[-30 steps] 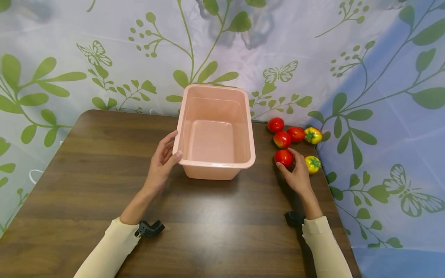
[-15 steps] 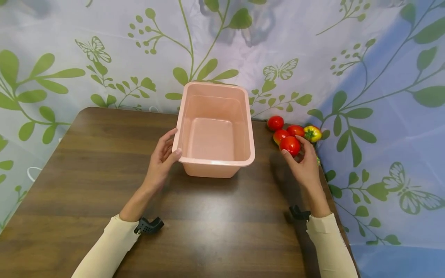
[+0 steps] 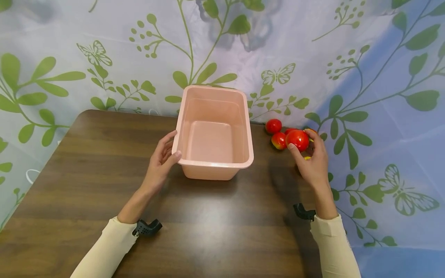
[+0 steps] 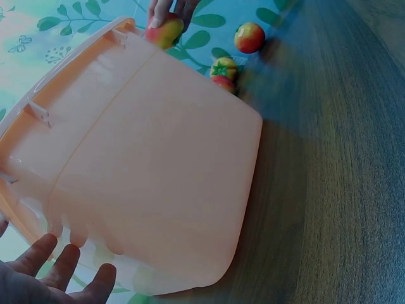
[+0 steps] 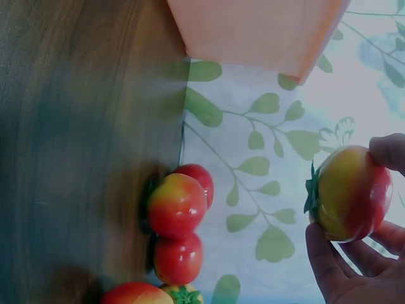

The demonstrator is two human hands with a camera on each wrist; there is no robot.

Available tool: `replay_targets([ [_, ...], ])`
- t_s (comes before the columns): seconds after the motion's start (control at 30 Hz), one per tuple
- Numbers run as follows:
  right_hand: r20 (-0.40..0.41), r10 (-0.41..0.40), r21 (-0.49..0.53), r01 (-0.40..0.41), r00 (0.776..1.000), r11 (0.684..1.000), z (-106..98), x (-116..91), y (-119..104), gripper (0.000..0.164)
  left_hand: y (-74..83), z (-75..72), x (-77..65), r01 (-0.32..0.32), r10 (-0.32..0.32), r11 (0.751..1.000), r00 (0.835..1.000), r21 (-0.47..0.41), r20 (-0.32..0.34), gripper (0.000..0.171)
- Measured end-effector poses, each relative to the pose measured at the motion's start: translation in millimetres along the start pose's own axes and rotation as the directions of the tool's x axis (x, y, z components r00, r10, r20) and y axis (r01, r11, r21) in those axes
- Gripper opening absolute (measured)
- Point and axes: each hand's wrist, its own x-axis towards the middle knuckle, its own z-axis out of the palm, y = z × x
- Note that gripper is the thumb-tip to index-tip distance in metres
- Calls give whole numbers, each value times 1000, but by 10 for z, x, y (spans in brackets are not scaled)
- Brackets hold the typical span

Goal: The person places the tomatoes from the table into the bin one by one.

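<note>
A pink plastic basin (image 3: pixel 212 172) stands on the brown table near the back, its inside bare. My left hand (image 3: pixel 161 158) holds the basin's left side near the front corner, thumb over the rim and fingers along the outer wall. To the right, my right hand (image 3: pixel 315 166) pinches a tomato (image 3: pixel 298 139) between thumb and fingers, raised above the table. Its head-view side is red; the right wrist view shows a yellow-and-red side of the held tomato (image 5: pixel 354 193) with a green leafy cap.
More red tomatoes (image 3: pixel 273 126) lie in the back right corner, partly hidden behind the held one. A yellow-and-red one (image 4: pixel 250 38) lies near the table's right edge. Leaf-patterned cloth (image 3: pixel 278 42) hangs behind the table (image 3: pixel 114 154) and along its right side.
My right hand has taken the tomato up off the table and moved it back and a little to the right. The left hand and the basin stay in place.
</note>
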Motion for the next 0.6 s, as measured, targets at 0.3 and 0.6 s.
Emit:
replay_targets([
  [0.3, 9, -49, -10, 49, 999, 999, 0, -13, -36, 65, -16, -6, -15, -9, 9, 1000, 1000, 12, -1, 64],
  [0.6, 49, -88, -11, 89, 995, 996, 135, 13, -195, 66, 10, 1, -2, -11, 11, 1000, 1000, 8, 16, 65],
])
